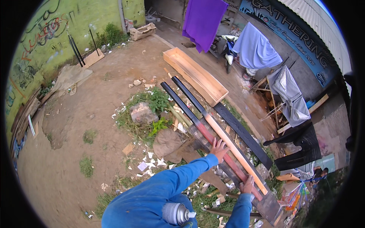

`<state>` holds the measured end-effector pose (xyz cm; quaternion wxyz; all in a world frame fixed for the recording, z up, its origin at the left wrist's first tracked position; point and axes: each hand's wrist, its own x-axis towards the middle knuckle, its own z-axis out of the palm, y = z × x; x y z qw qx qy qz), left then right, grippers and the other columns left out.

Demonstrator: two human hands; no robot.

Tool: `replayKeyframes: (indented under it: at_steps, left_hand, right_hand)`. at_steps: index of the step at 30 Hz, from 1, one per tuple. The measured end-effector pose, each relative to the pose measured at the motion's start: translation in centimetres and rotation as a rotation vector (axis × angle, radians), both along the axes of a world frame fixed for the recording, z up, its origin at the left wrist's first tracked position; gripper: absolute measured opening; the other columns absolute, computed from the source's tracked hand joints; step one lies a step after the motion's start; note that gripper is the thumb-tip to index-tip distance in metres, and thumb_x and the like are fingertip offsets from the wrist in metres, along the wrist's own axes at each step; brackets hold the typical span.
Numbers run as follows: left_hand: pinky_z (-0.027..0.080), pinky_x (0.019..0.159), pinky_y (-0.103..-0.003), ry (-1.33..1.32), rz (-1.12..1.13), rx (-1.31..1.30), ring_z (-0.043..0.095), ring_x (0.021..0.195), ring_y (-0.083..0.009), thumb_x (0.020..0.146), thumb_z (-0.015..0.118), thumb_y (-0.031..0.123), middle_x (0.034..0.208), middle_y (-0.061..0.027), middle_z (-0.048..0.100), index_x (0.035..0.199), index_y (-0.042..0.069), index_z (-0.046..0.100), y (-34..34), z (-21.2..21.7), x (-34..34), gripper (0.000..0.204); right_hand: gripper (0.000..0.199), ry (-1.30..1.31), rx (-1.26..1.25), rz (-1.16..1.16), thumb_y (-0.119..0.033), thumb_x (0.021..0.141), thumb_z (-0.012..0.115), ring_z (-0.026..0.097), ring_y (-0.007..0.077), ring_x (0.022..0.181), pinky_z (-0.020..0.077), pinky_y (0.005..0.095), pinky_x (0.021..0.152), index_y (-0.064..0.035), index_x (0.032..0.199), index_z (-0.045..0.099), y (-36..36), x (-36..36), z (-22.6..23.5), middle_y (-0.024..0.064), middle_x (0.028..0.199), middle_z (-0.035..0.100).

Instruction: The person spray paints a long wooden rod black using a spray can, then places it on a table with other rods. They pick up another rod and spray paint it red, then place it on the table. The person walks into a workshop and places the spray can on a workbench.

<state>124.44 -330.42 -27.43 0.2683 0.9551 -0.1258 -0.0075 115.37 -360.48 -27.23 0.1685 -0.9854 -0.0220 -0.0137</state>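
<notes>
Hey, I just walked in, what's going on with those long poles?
A person in blue sleeves has both hands on a long red pole with a black end, the left hand farther up it and the right hand nearer the lower end. A pale wooden pole with a black end lies alongside, on the dark wooden bench. A grey spray can with a white nozzle shows near the person's body.
</notes>
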Motion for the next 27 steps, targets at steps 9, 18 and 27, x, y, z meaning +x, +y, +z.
replayKeyframes:
  at_steps: [9,18,27]
  left_hand:
    - [0.007,0.114,-0.064,-0.033,-0.006,-0.043,0.024,0.137,-0.0404,0.059,0.082,0.018,0.137,-0.0163,0.038,0.13,0.017,0.053,1.1,0.6,-0.8,0.076]
    - [0.021,0.114,-0.054,-0.331,0.043,-0.498,0.033,0.133,-0.0357,0.072,0.074,0.015,0.13,-0.0146,0.046,0.12,0.012,0.057,4.5,3.2,-2.3,0.052]
    - [0.05,0.064,-0.042,-0.061,0.329,-0.954,0.064,0.072,-0.0282,0.091,0.058,0.015,0.075,-0.018,0.06,0.096,0.002,0.058,9.2,-0.1,-8.1,0.014]
  right_hand:
    - [0.076,-0.017,-0.03,-0.011,0.0,0.064,0.059,0.036,0.0463,0.128,0.0283,0.0491,0.111,0.0005,0.136,0.036,0.8,-1.5,0.8,0.0302,0.133,0.041]
    - [0.043,-0.543,-0.052,0.153,0.008,0.074,0.052,0.057,0.0387,0.103,0.0285,0.0494,0.114,0.0008,0.117,0.053,10.6,-1.6,6.6,0.0208,0.103,0.059]
    - [0.018,-0.106,0.298,0.316,-0.016,0.096,0.05,0.062,0.0292,0.071,0.0472,0.037,0.061,-0.0009,0.099,0.06,25.4,-2.6,5.1,0.0162,0.085,0.064]
